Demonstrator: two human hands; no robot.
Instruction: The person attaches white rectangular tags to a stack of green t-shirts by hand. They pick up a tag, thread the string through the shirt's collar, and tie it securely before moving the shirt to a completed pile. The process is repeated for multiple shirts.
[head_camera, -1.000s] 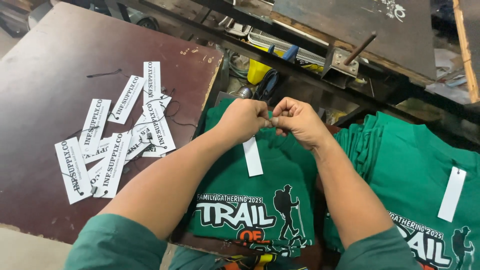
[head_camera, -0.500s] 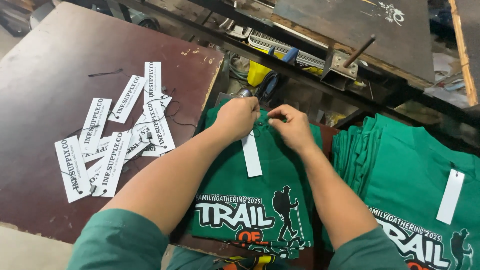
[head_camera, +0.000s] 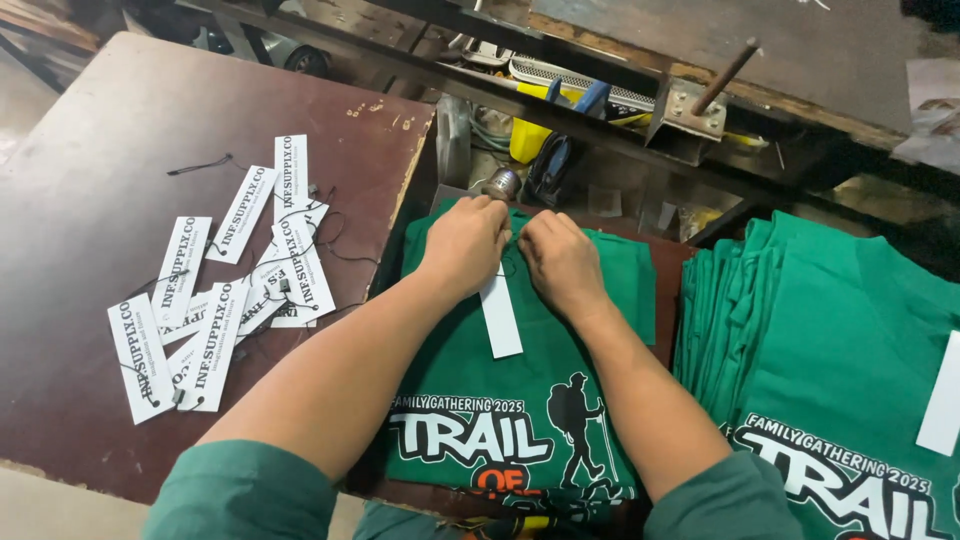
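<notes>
A folded green printed T-shirt (head_camera: 520, 400) lies in front of me. My left hand (head_camera: 465, 243) and my right hand (head_camera: 563, 262) rest close together on its collar end, fingers pinched around the thin string of a white paper hang tag (head_camera: 500, 316). The tag lies flat on the shirt just below my hands. What the fingertips grip is mostly hidden between the two hands.
Several loose white hang tags with black strings (head_camera: 225, 290) lie scattered on the dark brown tabletop (head_camera: 100, 150) to the left. A stack of folded green shirts (head_camera: 830, 350), one tagged, sits at the right. Tools and a yellow object (head_camera: 530, 135) lie behind, below a metal frame.
Both hands have moved down onto the shirt's collar and drawn closer together. The tag, which hung from the raised hands, now lies flat on the shirt.
</notes>
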